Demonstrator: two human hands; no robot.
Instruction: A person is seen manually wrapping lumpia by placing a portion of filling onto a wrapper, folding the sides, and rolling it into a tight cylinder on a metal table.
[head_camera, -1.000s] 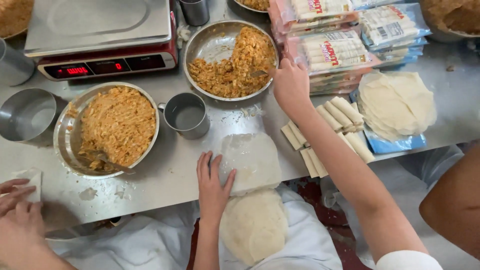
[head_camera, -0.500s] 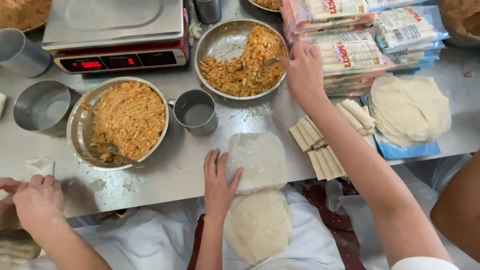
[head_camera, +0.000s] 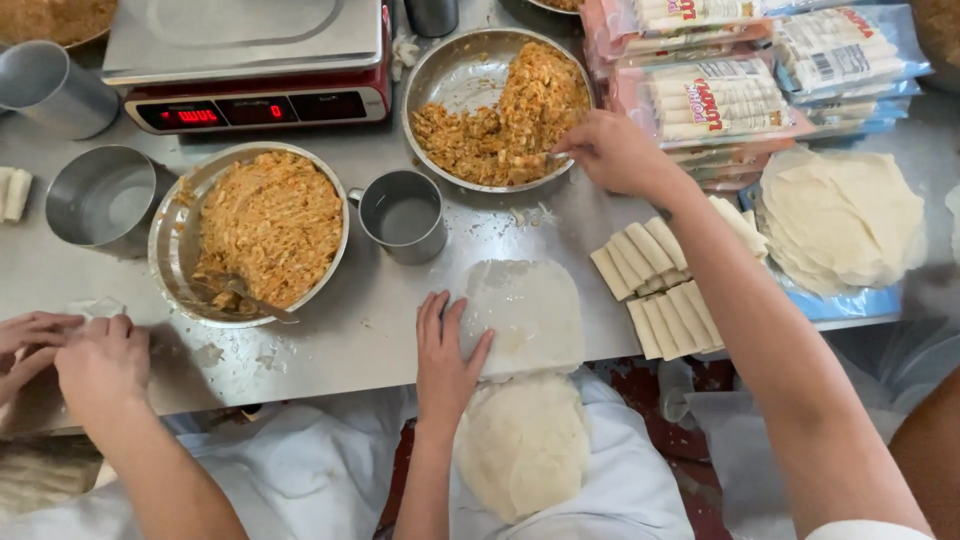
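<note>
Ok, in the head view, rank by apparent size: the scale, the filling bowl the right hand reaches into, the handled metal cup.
1. Scale, though cut off by the top edge.
2. Filling bowl under the right hand.
3. Handled metal cup, clearly smallest.

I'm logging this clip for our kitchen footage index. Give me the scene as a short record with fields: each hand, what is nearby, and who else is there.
left hand: flat on the left edge of a thin wrapper spread on the steel table
right hand: reaching into the upper bowl of shredded filling
lap: stack of wrappers
right of wrapper: finished rolls
nearby: metal cup, second filling bowl, scale
co-worker's hands: lower left, at the table
</note>
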